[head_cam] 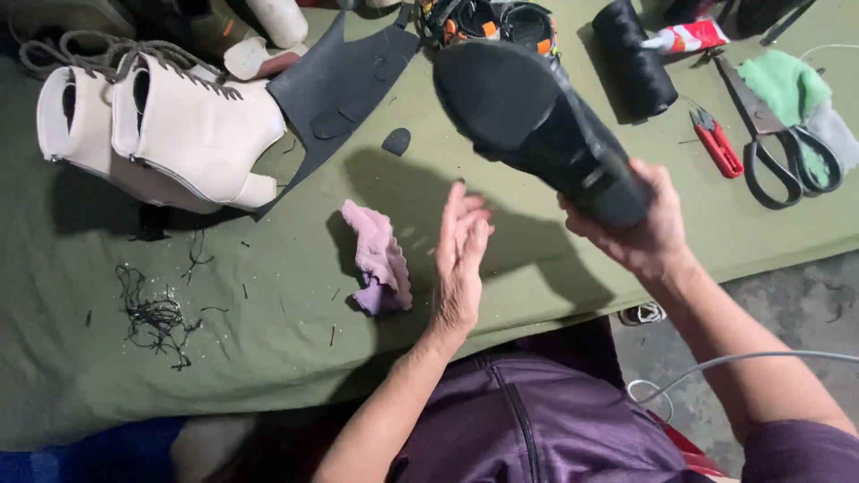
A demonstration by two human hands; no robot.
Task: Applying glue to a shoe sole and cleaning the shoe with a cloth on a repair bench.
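Shoe [537, 125], black, sole up, is gripped at the heel by the right hand [640, 228] above the table [268, 340]. Left hand [461, 259] is open and empty beside a pink cloth [380, 259]. Sole looks clean; cloth lies unused.

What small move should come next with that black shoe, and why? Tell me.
Probably bring the left hand over to the pink cloth and pick it up. The right hand holds the black shoe sole-up above the table, the left hand is open and holds nothing, and the cloth lies just beside it.
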